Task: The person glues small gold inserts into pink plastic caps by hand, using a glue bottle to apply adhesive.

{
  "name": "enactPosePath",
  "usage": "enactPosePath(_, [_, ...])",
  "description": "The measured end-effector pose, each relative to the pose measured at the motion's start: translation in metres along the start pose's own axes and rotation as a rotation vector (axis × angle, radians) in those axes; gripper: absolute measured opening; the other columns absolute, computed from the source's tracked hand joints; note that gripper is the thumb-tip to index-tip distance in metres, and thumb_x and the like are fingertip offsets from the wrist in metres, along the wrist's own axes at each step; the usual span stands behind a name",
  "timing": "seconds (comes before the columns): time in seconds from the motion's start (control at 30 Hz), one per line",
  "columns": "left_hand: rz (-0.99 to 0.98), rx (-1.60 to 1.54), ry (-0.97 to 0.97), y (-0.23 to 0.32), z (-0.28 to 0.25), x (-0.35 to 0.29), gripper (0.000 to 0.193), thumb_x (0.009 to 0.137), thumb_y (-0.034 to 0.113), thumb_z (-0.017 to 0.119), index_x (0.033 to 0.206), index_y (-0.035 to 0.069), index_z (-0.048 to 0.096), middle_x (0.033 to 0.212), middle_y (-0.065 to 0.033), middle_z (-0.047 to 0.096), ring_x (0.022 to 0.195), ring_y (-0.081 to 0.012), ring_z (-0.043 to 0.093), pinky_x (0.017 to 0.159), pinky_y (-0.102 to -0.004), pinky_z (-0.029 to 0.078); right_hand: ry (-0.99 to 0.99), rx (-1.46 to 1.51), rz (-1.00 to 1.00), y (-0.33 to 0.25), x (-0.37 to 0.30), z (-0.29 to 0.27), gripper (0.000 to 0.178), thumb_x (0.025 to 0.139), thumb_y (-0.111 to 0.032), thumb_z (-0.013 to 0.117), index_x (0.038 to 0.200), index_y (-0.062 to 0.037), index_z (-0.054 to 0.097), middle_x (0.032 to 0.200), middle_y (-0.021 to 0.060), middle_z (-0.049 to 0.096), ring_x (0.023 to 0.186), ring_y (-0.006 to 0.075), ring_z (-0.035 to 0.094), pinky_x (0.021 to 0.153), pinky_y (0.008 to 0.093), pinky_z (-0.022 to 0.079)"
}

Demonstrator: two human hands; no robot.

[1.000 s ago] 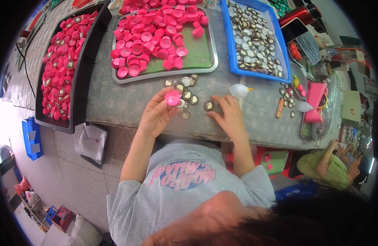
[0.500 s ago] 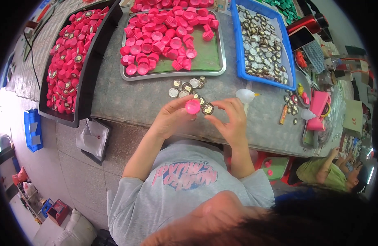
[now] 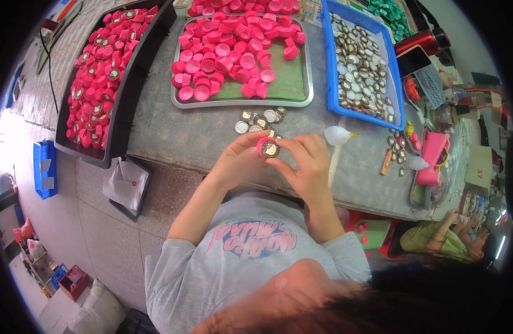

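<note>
In front of my body, at the table's near edge, my two hands meet. My left hand [image 3: 233,160] pinches a small pink fluted cup [image 3: 260,145]. A round disc [image 3: 272,149] with a dark scalloped rim and a pale picture face is between the fingertips of my right hand [image 3: 307,167]. The disc lies against the cup's open mouth and covers most of it; whether it sits fully inside I cannot tell. Just beyond my fingers is a small pile of similar discs [image 3: 260,121], some showing silvery backs.
Pink cups fill much of a metal tray [image 3: 242,103] farther back. A black crate [image 3: 135,69] of cups with discs stands left, a blue tray [image 3: 330,72] of discs right. A white squeeze bottle [image 3: 337,135] lies near my right hand. Another person [image 3: 434,236] sits at far right.
My right hand has moved left, bringing the disc from beside the pink cup onto its mouth. My left hand keeps its hold on the cup. The view has shifted slightly.
</note>
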State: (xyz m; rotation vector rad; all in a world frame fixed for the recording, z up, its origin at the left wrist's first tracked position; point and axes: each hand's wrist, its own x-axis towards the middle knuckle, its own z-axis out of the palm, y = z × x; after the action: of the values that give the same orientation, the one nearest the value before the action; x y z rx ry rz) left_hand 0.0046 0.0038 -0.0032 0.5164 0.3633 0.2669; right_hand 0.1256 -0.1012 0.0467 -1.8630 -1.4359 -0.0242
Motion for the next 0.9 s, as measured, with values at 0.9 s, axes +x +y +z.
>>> enactPosePath(0.9, [0.124, 0.591, 0.122, -0.002, 0.008, -0.003, 0.036, 0.081, 0.011, 0.053, 0.116, 0.001, 0.046, 0.107, -0.0069, 0.053, 0.095, -0.0100, 0.050, 0.082, -0.0245, 0.039, 0.021, -0.158, -0.094, 0.004, -0.009, 0.011, 0.031, 0.061, -0.020, 0.067, 0.087, -0.0054, 0.057, 0.072, 0.0032, 0.048, 0.067, 0.0199, 0.047, 0.058, 0.0318, 0.035])
